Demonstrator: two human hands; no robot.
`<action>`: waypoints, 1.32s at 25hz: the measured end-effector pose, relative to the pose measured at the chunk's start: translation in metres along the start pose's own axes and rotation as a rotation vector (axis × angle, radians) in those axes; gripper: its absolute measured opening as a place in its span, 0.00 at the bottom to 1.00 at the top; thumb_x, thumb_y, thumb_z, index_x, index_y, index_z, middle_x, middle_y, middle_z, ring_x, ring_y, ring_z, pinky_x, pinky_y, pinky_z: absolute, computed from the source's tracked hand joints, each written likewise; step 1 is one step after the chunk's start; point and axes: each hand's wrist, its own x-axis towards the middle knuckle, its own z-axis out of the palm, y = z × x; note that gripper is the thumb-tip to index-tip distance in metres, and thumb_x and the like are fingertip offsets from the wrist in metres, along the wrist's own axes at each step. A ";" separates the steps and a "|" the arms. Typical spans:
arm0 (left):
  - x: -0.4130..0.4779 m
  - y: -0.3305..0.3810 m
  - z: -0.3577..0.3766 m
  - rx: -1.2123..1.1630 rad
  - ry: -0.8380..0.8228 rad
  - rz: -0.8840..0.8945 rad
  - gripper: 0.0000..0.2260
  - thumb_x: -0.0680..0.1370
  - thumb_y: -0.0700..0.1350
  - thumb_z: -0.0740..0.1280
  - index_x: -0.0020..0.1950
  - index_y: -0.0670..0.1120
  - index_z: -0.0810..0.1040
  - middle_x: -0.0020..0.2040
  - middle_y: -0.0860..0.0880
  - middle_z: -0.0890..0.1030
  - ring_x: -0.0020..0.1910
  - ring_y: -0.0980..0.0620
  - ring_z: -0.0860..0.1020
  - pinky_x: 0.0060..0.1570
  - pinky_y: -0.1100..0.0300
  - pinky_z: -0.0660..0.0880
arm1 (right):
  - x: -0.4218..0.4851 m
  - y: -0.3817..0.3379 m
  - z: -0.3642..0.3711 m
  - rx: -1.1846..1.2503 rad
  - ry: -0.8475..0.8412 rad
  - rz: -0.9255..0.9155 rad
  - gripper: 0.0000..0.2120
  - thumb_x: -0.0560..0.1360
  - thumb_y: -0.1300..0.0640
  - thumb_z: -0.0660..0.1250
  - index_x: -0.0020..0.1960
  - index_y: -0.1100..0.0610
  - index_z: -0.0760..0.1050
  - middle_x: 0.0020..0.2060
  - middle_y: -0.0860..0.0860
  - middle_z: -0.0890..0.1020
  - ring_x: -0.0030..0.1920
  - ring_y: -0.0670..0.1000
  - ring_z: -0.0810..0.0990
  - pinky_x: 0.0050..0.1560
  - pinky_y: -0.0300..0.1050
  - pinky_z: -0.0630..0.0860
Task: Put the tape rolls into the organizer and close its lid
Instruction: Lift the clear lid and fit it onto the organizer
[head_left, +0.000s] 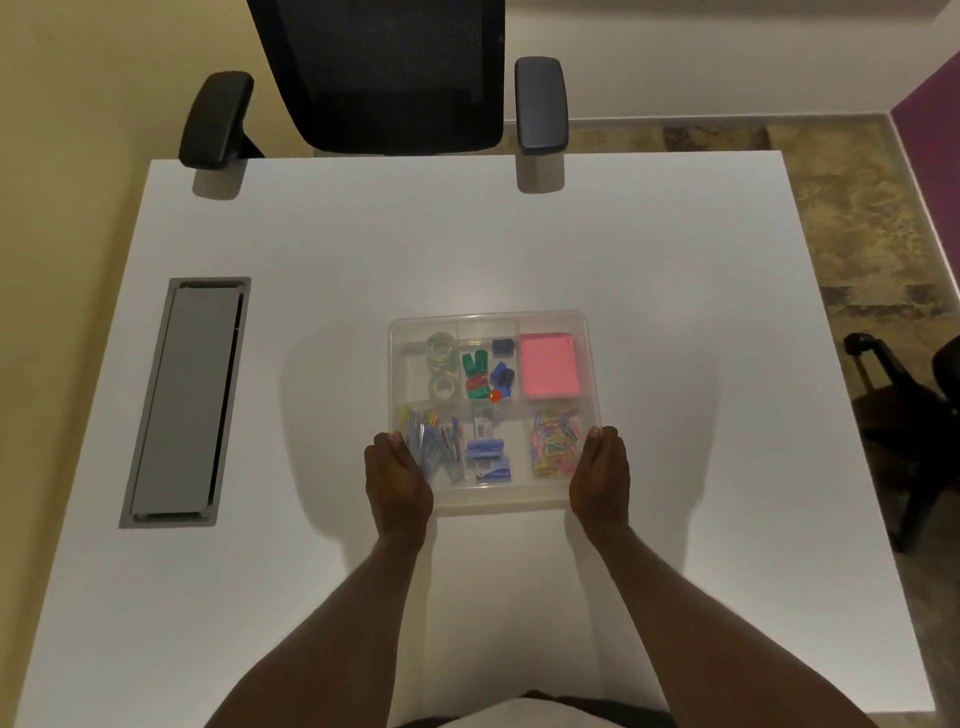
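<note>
**Both hands on the box**

My left hand grips the near left corner of the clear organizer, and my right hand grips the near right corner, thumbs resting on top. The box sits on the white table between my palms. Two tape rolls lie inside its far left compartment, well beyond my left thumb.

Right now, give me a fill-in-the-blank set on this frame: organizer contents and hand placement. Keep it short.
1. The clear tape rolls lie in the organizer's far-____ compartment.
2. The flat pad in the clear plastic organizer is ____ in colour.
3. The left hand and right hand flank the organizer's ____ corners.

Missing words: left; pink; near
</note>
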 end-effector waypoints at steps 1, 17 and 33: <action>0.000 -0.001 0.001 0.004 -0.002 -0.002 0.22 0.84 0.60 0.50 0.51 0.43 0.72 0.44 0.48 0.74 0.38 0.57 0.72 0.38 0.71 0.65 | 0.000 0.001 0.000 0.006 0.006 -0.010 0.13 0.86 0.56 0.52 0.45 0.60 0.68 0.38 0.53 0.72 0.37 0.49 0.69 0.38 0.28 0.66; -0.004 0.023 -0.026 0.351 -0.114 -0.032 0.18 0.88 0.46 0.59 0.73 0.37 0.73 0.72 0.35 0.75 0.72 0.33 0.74 0.66 0.38 0.74 | -0.002 -0.025 -0.039 -0.199 -0.126 0.060 0.21 0.84 0.50 0.57 0.71 0.62 0.68 0.64 0.63 0.73 0.64 0.65 0.75 0.63 0.58 0.76; -0.054 0.035 -0.008 0.752 -0.557 0.484 0.31 0.88 0.57 0.55 0.88 0.56 0.45 0.88 0.48 0.41 0.88 0.44 0.40 0.86 0.42 0.40 | -0.073 -0.038 -0.012 -0.539 -0.459 -0.513 0.27 0.84 0.49 0.60 0.81 0.46 0.56 0.82 0.50 0.54 0.83 0.55 0.50 0.82 0.56 0.47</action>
